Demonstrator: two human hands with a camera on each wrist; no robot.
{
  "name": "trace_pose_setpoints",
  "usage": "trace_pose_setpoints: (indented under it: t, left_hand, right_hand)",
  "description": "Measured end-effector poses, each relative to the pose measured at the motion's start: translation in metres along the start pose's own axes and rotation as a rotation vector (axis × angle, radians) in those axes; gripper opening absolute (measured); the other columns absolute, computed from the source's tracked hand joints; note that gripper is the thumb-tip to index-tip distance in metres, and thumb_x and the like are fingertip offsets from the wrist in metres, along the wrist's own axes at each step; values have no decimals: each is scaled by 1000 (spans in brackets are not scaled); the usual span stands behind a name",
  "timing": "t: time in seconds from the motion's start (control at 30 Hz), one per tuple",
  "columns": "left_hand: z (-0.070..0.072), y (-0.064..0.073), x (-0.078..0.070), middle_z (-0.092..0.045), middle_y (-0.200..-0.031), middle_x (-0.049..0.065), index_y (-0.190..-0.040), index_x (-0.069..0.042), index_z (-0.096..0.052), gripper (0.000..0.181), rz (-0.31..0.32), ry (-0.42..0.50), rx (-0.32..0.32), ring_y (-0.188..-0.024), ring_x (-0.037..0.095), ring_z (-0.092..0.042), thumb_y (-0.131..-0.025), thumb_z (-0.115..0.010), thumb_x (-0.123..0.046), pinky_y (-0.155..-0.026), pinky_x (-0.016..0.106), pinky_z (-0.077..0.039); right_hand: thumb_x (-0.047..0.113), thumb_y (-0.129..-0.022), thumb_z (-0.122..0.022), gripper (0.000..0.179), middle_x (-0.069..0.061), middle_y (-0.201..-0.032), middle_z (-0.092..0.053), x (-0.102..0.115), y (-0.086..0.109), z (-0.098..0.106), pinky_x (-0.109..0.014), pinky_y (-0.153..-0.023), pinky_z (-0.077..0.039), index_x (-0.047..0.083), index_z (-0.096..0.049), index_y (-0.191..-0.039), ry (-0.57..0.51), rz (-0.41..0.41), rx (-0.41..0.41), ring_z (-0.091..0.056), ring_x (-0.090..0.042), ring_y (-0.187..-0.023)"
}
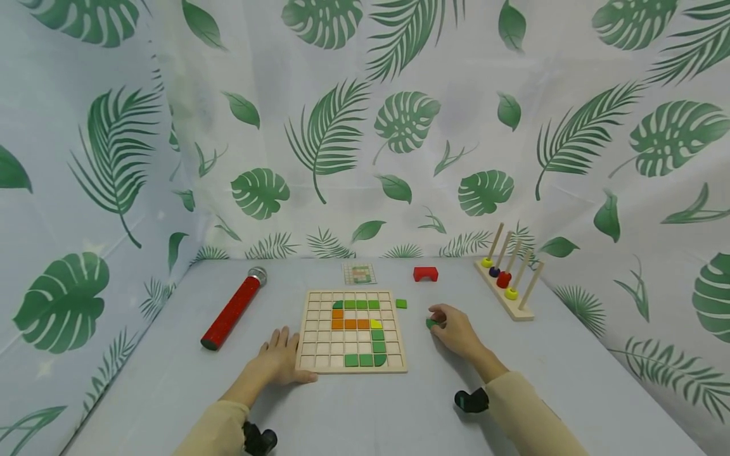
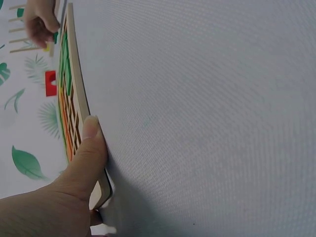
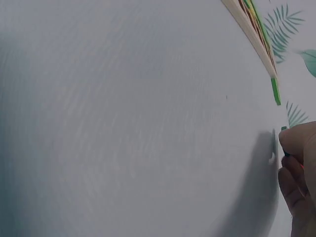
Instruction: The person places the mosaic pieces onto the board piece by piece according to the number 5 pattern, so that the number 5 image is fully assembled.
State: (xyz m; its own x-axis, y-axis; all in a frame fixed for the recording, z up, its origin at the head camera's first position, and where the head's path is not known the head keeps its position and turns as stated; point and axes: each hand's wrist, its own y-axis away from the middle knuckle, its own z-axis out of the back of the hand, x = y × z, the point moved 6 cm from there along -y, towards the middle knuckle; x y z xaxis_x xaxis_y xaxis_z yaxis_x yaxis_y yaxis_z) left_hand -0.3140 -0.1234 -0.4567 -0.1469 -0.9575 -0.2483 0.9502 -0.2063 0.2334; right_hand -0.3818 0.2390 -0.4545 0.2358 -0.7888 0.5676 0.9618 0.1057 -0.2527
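A wooden grid board (image 1: 319,367) lies on the table, with green, orange and yellow tiles in some of its squares. My left hand (image 1: 277,360) rests at the board's near left corner, fingers straight along the left side. In the left wrist view, the thumb (image 2: 89,143) lies against the board's near edge. To the right of the board, my right hand (image 1: 456,330) pinches a small green tile (image 1: 430,323) between thumb and fingertips; the fingers partly hide it. Another green tile (image 1: 402,304) lies beside the board's right edge.
A patterned card (image 1: 359,273) lies behind the board, with a red arch block (image 1: 425,273) to its right. At left is a red microphone-shaped tube (image 1: 232,311). A wooden peg rack (image 1: 520,310) with coloured beads stands at back right. Leaf-print cloth (image 1: 365,158) encloses the table.
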Motion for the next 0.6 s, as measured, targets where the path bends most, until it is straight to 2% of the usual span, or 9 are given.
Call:
trace_pose_setpoints:
  t: [0.27, 0.6]
  left_hand:
    - [1, 1, -1, -23, -146, 33, -140, 8, -33, 98, -4, 1, -1, -135, 49, -17, -75, -72, -55, -105, 61, -21]
    - [2, 2, -3, -22, -146, 34, -140, 8, -33, 98, -7, -1, -4, -135, 50, -17, -76, -71, -54, -105, 61, -20]
  right_hand:
    - [-5, -80, -66, 37, -5, -94, -62, 24, -3, -8, -37, -80, -52, -1, -60, -116, -56, 48, 6, -59, -19, -88]
    - [-3, -79, -69, 36, -2, -91, -63, 66, -4, -25, -34, -80, -51, 0, -61, -114, -97, 134, 19, -59, -16, -86]
